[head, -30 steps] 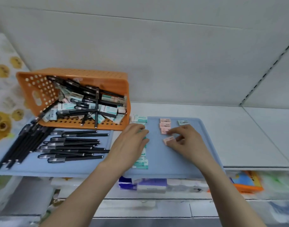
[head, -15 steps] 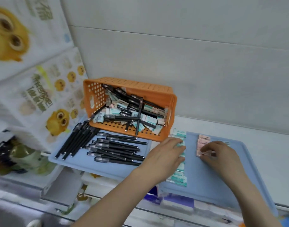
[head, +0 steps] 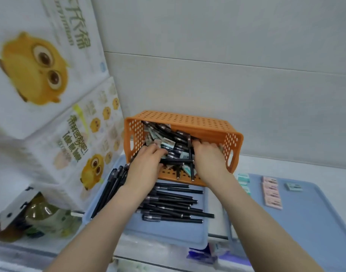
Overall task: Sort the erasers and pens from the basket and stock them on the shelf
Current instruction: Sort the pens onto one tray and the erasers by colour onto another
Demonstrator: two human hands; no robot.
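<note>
Orange basket [head: 183, 122] lies tipped on its side on the shelf [head: 286, 163], mouth facing the person, w/ a jumble of black pens [head: 176, 138] & small erasers [head: 169, 143] inside. Both hands are in the mouth of it. L hand [head: 146, 163] is at the basket's left half, fingers bent down into the pile & touching pens; can't tell if it's got hold of any. R hand [head: 209, 160] is at the right half, fingers curled over the heap, tips buried; can't tell what, if anything, it grips. Just in front of the basket a blue tray [head: 164, 230] carries sorted pens [head: 174, 205], most lying crosswise in rows, another bunch lengthways by the basket's front-left corner. Right of the basket sits a 2nd tray [head: 315, 222]: teal erasers [head: 243, 177] nearest the basket, then a column of pink erasers [head: 271, 192], then a lone eraser [head: 293, 186] farthest out. Left of the basket, white packs [head: 30, 71] w/ yellow owl prints are stacked
</note>
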